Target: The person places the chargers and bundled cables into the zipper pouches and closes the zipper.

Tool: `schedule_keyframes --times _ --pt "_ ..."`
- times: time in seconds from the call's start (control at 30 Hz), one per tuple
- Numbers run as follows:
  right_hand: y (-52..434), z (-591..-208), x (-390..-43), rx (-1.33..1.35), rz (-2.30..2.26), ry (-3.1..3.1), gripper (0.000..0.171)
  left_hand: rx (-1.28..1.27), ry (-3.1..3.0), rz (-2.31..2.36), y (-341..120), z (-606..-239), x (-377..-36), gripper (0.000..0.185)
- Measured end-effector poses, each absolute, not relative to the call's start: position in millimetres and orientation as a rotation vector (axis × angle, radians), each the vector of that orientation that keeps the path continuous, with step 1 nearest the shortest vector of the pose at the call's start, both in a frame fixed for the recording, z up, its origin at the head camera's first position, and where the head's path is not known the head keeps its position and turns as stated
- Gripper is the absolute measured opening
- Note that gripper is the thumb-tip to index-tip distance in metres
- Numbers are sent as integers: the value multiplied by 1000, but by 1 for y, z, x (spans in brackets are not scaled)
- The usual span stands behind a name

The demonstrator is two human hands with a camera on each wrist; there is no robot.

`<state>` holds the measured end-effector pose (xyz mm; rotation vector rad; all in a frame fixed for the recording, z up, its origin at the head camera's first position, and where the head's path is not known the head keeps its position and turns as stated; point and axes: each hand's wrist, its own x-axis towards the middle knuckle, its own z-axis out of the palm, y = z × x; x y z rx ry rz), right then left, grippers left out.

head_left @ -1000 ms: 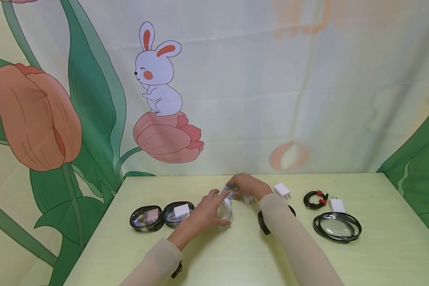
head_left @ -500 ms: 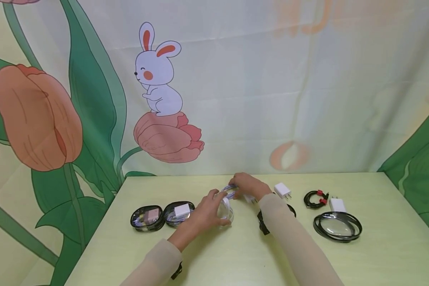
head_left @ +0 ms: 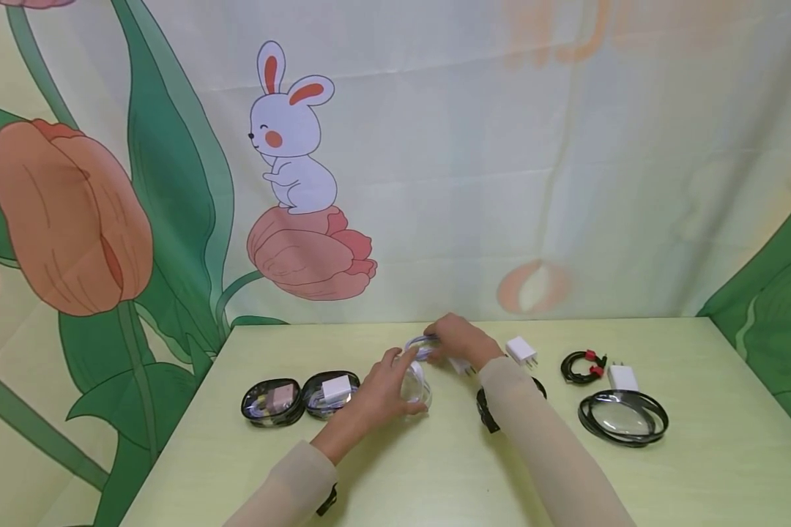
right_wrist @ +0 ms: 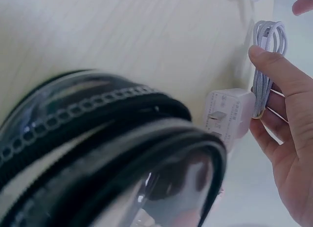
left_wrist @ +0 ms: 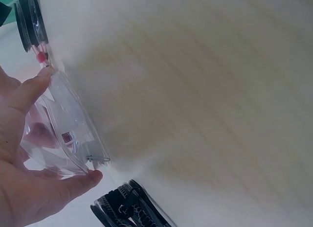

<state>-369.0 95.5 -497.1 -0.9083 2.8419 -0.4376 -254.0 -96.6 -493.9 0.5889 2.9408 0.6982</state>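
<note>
My left hand (head_left: 385, 388) holds a small clear pouch (left_wrist: 73, 124) between thumb and fingers, standing on its edge on the table. A metal zip pull (left_wrist: 98, 159) hangs near its lower corner in the left wrist view. Just behind the pouch, my right hand (head_left: 458, 340) pinches a bundled pale grey-lavender cable (right_wrist: 266, 65) between thumb and fingers. A thin yellowish band circles the bundle's lower end. Right beside the cable in the right wrist view is a white plug charger (right_wrist: 227, 112) with printed text and prongs.
Two black-rimmed clear pouches stand left, holding cables, a pink charger (head_left: 280, 397) and a white charger (head_left: 336, 388). A black-zipped pouch (head_left: 484, 413) lies under my right forearm. Rightward are a white charger (head_left: 519, 350), black cable (head_left: 583, 367), another charger (head_left: 622, 378) and a round black-rimmed pouch (head_left: 622, 445).
My right hand has shifted slightly with the cable bundle, which now sits a little farther back and left over the pouch. The left hand keeps its hold almost unmoved.
</note>
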Motion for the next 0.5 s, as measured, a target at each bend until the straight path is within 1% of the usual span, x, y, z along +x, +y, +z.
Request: schedule_keyframes --times 0.27,0.5 --pt "97 -488 -369 -797 -392 2843 51 554 2944 704 -95 -494 -252 111" --pt "100 -478 -366 -832 -362 2854 46 543 2968 714 -94 -496 -252 111"
